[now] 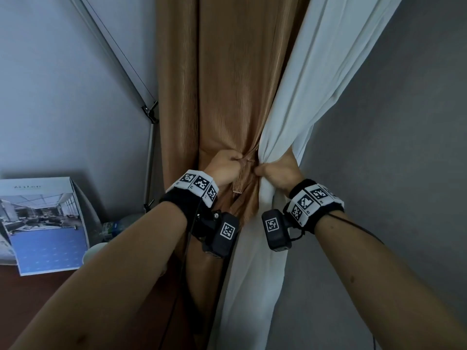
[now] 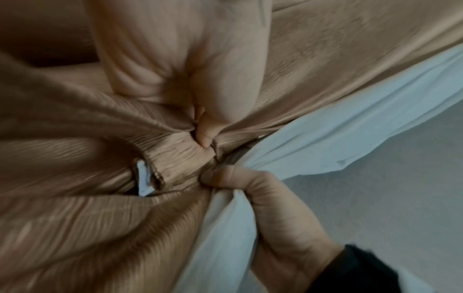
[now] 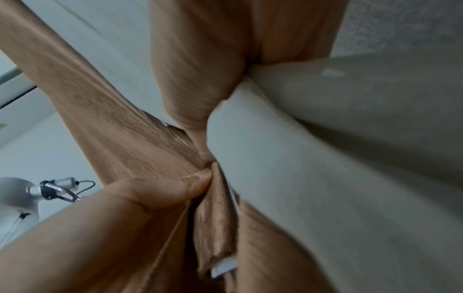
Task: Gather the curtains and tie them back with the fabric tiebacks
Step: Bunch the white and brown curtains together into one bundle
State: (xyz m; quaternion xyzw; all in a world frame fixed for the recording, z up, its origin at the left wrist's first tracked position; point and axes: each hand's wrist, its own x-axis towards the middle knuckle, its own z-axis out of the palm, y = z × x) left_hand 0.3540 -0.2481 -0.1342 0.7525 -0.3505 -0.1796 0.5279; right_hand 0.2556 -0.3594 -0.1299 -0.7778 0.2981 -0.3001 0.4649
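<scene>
— Head view first: where is the tieback from the fingers?

— Left hand (image 1: pixel 225 167) pinches the brown tieback (image 2: pixel 175 156) between thumb and finger; its band runs sideways across the bundle, and the loose end with white lining hangs just below the fingers.

— And the other hand?

— Right hand (image 1: pixel 279 173) is curled around the white sheer curtain (image 1: pixel 310 102), its thumb touching the band. Both hands almost meet; the left seems nearer to the free end.

— Behind them?

— Brown curtain (image 1: pixel 227 84) hangs upright, gathered at the fingers.

— Any writing?

— Booklet (image 1: pixel 43 223) far left has a title, too small to read.
</scene>
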